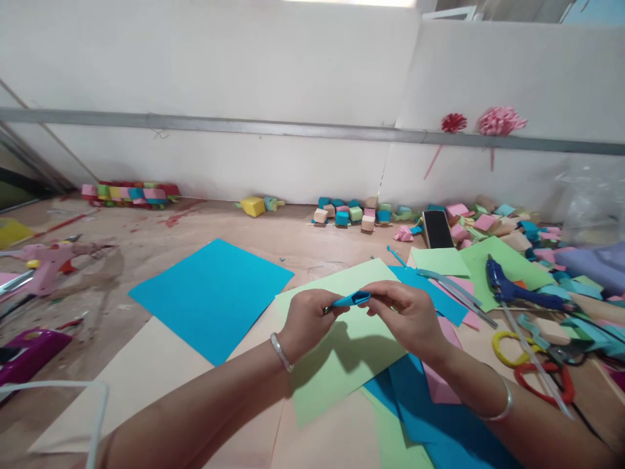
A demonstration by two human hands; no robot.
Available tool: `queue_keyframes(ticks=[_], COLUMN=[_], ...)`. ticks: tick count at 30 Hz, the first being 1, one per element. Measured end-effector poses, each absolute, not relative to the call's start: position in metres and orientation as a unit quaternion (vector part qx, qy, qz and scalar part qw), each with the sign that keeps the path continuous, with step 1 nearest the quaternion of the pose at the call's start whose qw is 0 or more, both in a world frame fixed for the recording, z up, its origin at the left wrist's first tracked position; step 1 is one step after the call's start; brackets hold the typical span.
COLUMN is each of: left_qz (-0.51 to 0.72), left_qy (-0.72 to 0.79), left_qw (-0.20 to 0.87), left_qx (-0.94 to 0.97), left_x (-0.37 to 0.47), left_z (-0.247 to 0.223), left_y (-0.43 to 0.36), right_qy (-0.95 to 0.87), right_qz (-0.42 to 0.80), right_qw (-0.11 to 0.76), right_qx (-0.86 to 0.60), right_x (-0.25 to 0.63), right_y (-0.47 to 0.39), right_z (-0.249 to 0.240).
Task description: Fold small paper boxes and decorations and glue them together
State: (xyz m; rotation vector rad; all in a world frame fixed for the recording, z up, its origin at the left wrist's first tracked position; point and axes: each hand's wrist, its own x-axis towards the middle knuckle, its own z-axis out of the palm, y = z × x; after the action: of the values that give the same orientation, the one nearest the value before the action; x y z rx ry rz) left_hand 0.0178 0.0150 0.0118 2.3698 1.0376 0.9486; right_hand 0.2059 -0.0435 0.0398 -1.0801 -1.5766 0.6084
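Between my two hands is a small folded piece of blue paper (355, 299), its open end facing right. My left hand (308, 319) pinches its left part between thumb and fingers. At its right end, my right hand (407, 316) has thumb and fingertips closed on the edge. Both hands are above a light green paper sheet (332, 384), and their shadow falls on it. A large blue paper sheet (209, 293) lies flat to the left. More blue sheets (439, 423) lie partly under my right forearm.
A blue glue gun (522, 286) and scissors (512, 348) with yellow and red handles lie at right. A pink glue gun (46, 267) and a purple tool (32, 355) are at left. Paper cubes (342, 218) and a phone (437, 229) sit near the wall.
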Motion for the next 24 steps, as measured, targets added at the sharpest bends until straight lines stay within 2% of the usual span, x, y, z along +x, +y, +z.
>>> queue_keyframes(ticks=[4,10,18,24], left_qz=[0.327,0.312,0.298,0.296], left_qy=[0.382,0.387,0.387,0.402], left_qw=[0.195,0.186,0.176,0.178], left_qx=[0.842,0.848,0.855,0.848], left_x=[0.0174,0.0171,0.0182,0.0186], left_z=[0.013,0.0147,0.0151,0.0164], left_y=[0.0168,0.0161,0.0133,0.0151], right_qy=[-0.69,-0.745,-0.748,-0.749], right_qz=[0.225,0.072,0.057,-0.005], right_qw=[0.529,0.503,0.49,0.502], right_qx=[-0.44,-0.431,-0.443,-0.431], right_x=[0.2077,0.2072,0.2058,0.2062], right_y=[-0.044,-0.0434,-0.0463,-0.0449], right_z=[0.0433,0.047,0.0464,0.0433])
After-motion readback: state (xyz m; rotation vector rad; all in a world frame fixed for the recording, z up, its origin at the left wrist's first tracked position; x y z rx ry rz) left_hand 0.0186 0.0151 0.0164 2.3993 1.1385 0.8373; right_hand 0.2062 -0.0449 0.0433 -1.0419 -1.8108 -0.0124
